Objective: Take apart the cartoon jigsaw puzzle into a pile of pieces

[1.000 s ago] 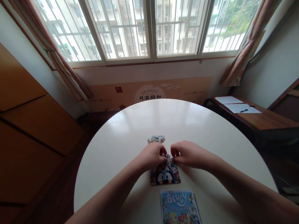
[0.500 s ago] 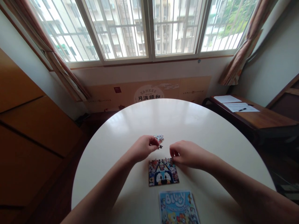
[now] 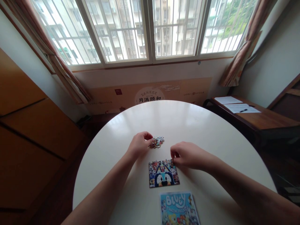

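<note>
My left hand [image 3: 139,144] is at the left edge of a small heap of loose jigsaw pieces [image 3: 157,142]. Its thumb and forefinger are a little apart there, and I see no piece between them. Nearer to me lies a partly assembled jigsaw puzzle [image 3: 164,175] with a blue cartoon dog's face and an uneven top edge. My right hand [image 3: 185,154] is curled at the puzzle's top right corner, thumb and fingertips pinched on it. Whether a single piece sits under those fingertips is hidden.
A blue Bluey picture sheet [image 3: 179,207] lies at the near side of the round white table [image 3: 105,137]. To the right, a wooden desk [image 3: 269,120] holds papers [image 3: 234,108] and a pen. A barred window and a printed panel are behind.
My left hand has moved left and slightly away from me, uncovering more of the heap. The dark jigsaw piece it held no longer shows in its fingers. My right hand stays put.
</note>
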### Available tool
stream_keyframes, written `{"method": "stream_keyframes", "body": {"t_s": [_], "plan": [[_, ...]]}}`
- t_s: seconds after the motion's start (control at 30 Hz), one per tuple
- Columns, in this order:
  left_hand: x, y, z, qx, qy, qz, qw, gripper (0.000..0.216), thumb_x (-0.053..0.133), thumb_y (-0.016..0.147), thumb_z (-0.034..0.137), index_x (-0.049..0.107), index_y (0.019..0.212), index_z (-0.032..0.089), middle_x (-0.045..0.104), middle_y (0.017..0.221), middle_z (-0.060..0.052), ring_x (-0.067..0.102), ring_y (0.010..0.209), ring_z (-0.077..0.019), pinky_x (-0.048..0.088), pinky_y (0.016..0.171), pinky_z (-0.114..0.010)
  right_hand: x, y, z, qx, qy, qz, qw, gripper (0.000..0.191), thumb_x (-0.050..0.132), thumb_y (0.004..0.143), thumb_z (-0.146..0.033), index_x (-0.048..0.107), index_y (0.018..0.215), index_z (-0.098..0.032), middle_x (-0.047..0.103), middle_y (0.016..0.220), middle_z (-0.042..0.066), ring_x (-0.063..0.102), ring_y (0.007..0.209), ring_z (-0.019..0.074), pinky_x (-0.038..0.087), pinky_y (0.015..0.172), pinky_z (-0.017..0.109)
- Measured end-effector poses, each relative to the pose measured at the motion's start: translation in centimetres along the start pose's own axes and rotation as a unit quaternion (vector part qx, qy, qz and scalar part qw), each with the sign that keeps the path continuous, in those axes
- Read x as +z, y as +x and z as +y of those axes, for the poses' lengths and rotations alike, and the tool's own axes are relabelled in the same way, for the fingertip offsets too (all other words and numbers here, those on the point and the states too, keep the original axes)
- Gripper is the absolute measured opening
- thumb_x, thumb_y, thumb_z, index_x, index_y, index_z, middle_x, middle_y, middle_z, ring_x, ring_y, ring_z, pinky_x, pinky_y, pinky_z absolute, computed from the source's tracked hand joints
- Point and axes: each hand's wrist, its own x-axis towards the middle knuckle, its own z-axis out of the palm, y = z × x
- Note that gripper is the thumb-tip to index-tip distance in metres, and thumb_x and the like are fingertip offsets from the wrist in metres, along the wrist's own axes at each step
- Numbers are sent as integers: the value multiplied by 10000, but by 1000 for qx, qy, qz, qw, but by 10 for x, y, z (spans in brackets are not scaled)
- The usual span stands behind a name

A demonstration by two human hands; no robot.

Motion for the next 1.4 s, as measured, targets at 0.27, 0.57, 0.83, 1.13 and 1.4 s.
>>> {"method": "stream_keyframes", "body": {"t_s": [0.27, 0.57, 0.83, 1.13, 1.4], "plan": [[-10, -7, 11, 80, 99, 91, 988, 122, 617, 879, 258, 723, 877, 197, 697, 868, -35, 636, 794, -193, 493, 782, -330, -2, 1, 0, 17, -11, 17, 1000, 95, 641, 802, -258, 727, 787, -219, 726, 835, 43, 608, 752, 190, 341, 613, 298], [2, -33, 39, 253, 66, -24, 965, 214, 689, 857, 210, 723, 1067, 232, 671, 1033, -52, 657, 830, -175, 541, 766, -319, -4, 9, 3, 29, 77, 109, 991, 273, 619, 894, -412, 673, 735, -197, 684, 710, 23, 564, 652, 150, 340, 577, 280], [3, -30, 34, 289, 68, -46, 954, 242, 678, 871, 177, 706, 1106, 229, 664, 1074, -63, 662, 865, -174, 558, 774, -315, -1, 16, 12, -16, 276, 26, 961, 288, 504, 952, -353, 682, 841, -157, 658, 719, 24, 572, 667, 141, 422, 603, 261], [-1, -26, 31, 286, 74, -14, 955, 136, 663, 891, 211, 734, 1006, 222, 671, 1029, -49, 655, 840, -170, 532, 753, -298, 1, 18, 13, -3, 280, 12, 960, 305, 472, 976, -375, 668, 896, -155, 658, 737, 34, 586, 672, 146, 436, 599, 258], [-23, -4, 5, 124, 154, 55, 979, 156, 630, 893, 223, 748, 994, 219, 672, 1012, -40, 620, 724, -163, 499, 747, -315, -1, 10, 11, -6, 97, 74, 993, 232, 537, 944, -334, 727, 956, -202, 731, 872, 50, 618, 756, 169, 404, 650, 284]]}}
